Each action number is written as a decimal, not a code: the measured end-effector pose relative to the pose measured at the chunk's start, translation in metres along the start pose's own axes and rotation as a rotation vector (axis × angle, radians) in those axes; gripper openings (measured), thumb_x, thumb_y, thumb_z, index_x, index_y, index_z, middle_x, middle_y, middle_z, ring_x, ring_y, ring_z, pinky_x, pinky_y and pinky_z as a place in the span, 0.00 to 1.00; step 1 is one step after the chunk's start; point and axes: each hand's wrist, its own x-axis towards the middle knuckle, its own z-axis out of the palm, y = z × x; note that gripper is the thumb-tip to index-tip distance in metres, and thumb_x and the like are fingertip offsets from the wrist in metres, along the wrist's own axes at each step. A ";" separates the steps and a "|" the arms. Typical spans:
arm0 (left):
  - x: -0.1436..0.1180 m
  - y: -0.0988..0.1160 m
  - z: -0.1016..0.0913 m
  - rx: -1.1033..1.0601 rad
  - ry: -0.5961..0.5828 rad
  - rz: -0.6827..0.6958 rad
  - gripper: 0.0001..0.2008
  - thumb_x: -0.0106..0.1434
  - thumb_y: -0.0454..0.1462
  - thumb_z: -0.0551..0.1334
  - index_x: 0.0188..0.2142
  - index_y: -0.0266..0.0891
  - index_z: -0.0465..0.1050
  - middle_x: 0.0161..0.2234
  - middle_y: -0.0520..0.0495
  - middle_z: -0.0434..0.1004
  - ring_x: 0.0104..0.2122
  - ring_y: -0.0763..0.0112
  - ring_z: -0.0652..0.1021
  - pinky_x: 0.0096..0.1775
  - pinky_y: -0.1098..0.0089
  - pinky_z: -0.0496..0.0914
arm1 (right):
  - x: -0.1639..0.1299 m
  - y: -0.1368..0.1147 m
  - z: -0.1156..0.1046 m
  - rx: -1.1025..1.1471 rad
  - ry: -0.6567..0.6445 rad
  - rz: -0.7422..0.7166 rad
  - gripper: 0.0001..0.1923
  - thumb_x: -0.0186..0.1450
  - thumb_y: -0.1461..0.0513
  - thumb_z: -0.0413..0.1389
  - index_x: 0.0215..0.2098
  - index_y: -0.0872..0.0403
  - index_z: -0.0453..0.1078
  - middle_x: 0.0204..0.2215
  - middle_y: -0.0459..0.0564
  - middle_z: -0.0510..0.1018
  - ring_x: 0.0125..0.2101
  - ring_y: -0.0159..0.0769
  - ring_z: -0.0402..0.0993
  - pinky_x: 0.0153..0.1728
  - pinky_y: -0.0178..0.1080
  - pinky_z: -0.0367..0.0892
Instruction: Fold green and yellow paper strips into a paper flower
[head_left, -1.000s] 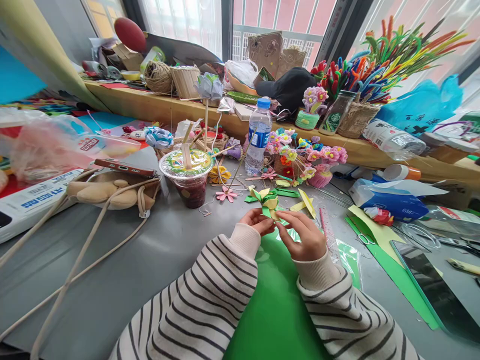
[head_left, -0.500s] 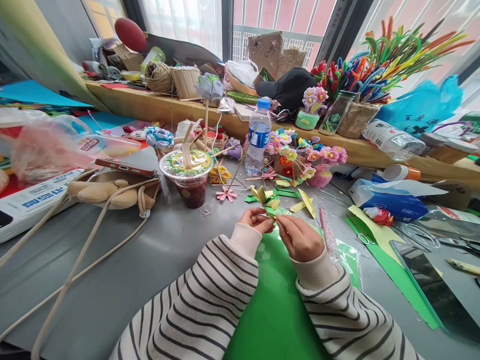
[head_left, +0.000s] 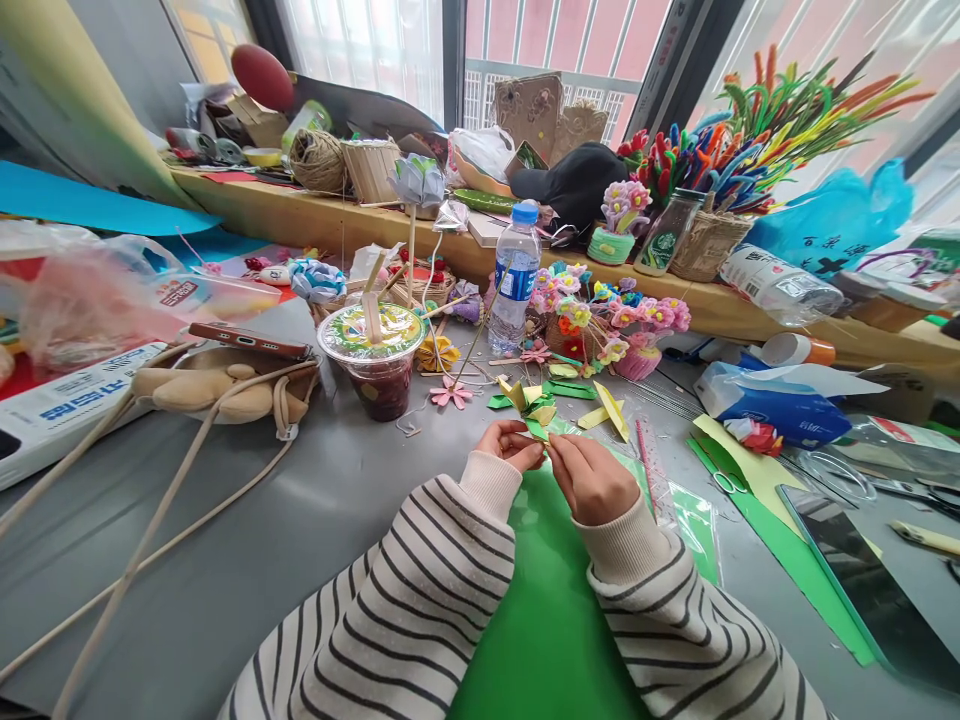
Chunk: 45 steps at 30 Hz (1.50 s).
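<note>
My left hand (head_left: 510, 443) and my right hand (head_left: 592, 478) meet over the grey table (head_left: 315, 500), both pinching a small folded green paper piece (head_left: 536, 430). Just beyond the fingers lies a yellow and green paper flower (head_left: 529, 398). A green paper sheet (head_left: 547, 620) lies under my wrists. Both sleeves are striped black and white.
A sealed plastic cup with dark drink (head_left: 373, 360) stands left of the hands, a water bottle (head_left: 516, 275) behind. Paper flowers in baskets (head_left: 607, 320), a phone on a beige bag (head_left: 225, 375), scissors (head_left: 731, 482), a tablet (head_left: 862, 570) and a cluttered wooden ledge (head_left: 337, 215) surround.
My right hand's fingers have closed in toward the left hand over the green piece, and the folded piece now shows less. Both hands shifted slightly away from me.
</note>
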 end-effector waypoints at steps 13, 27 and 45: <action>0.005 -0.005 -0.005 -0.023 -0.022 -0.037 0.19 0.29 0.36 0.69 0.21 0.35 0.64 0.15 0.54 0.69 0.19 0.75 0.71 0.28 0.71 0.67 | 0.006 0.001 -0.006 -0.183 -0.013 -0.265 0.07 0.54 0.69 0.53 0.31 0.65 0.70 0.23 0.54 0.75 0.24 0.35 0.70 0.25 0.35 0.66; 0.007 -0.010 -0.008 -0.039 -0.023 -0.038 0.22 0.26 0.39 0.69 0.24 0.34 0.67 0.17 0.53 0.71 0.21 0.75 0.72 0.28 0.71 0.68 | 0.010 -0.006 -0.009 -0.249 -0.030 -0.265 0.07 0.53 0.69 0.52 0.29 0.65 0.71 0.20 0.52 0.74 0.21 0.31 0.67 0.22 0.33 0.61; 0.000 0.001 -0.004 -0.205 -0.088 -0.194 0.18 0.26 0.34 0.69 0.23 0.34 0.74 0.21 0.50 0.75 0.26 0.73 0.74 0.36 0.73 0.67 | 0.001 -0.011 -0.001 -0.341 -0.032 -0.260 0.06 0.53 0.67 0.54 0.30 0.63 0.69 0.18 0.48 0.71 0.20 0.28 0.63 0.23 0.34 0.55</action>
